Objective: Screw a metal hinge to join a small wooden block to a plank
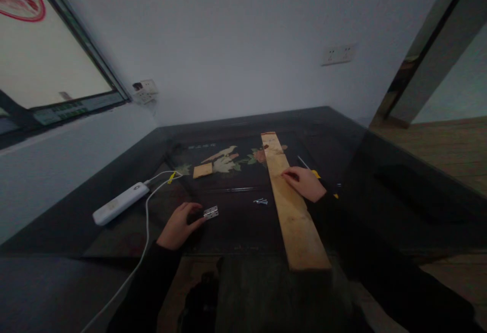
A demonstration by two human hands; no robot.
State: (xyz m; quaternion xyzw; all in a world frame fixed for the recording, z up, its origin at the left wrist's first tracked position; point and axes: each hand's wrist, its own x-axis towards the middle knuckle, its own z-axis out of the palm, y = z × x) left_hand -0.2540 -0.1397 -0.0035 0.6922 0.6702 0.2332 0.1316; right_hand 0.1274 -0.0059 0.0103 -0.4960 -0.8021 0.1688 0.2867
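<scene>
A long wooden board (300,226) lies lengthwise on the dark table, its near end jutting past the front edge. Over its middle, my right hand (306,183) has thumb and fingers pinched at the wood; whatever is between them is too small to make out. My left hand (178,225) rests on the table, thumb and forefinger apart beside a small metal hinge (211,212). Whether the fingertips touch the hinge I cannot tell. Several screws (261,201) lie loose between the hinge and the board.
A white power strip (120,203) with a white cable (147,216) is at the left. Behind the hinge lies a small wooden block (203,170). Partly hidden by my right hand is a thin tool with a yellow handle (316,174). A wall borders the table's back.
</scene>
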